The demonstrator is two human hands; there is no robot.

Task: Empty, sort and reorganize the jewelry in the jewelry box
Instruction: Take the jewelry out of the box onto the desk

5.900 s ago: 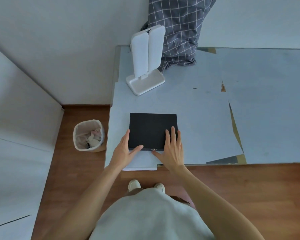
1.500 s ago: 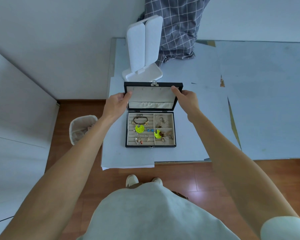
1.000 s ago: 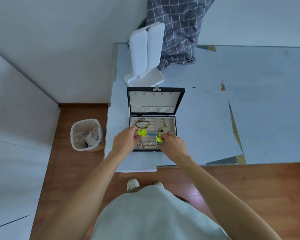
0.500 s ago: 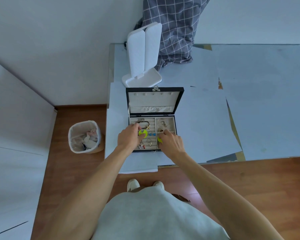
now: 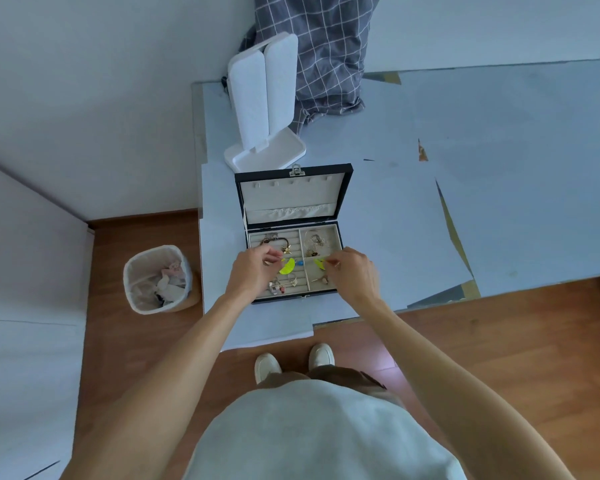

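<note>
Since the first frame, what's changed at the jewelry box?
The jewelry box was shut under both hands; its lid now stands open. The hands let go of the lid and came down over the tray: the left hand pinches by a yellow-green earring, the right hand by the other yellow-green earring. The white stand and bin are unchanged.

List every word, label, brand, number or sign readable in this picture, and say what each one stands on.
None: no readable text shows anywhere.
The jewelry box, with its lid up, carries no visible lettering.
The white stand behind it is blank.
The scraps in the waste bin are too small and blurred to read.
</note>
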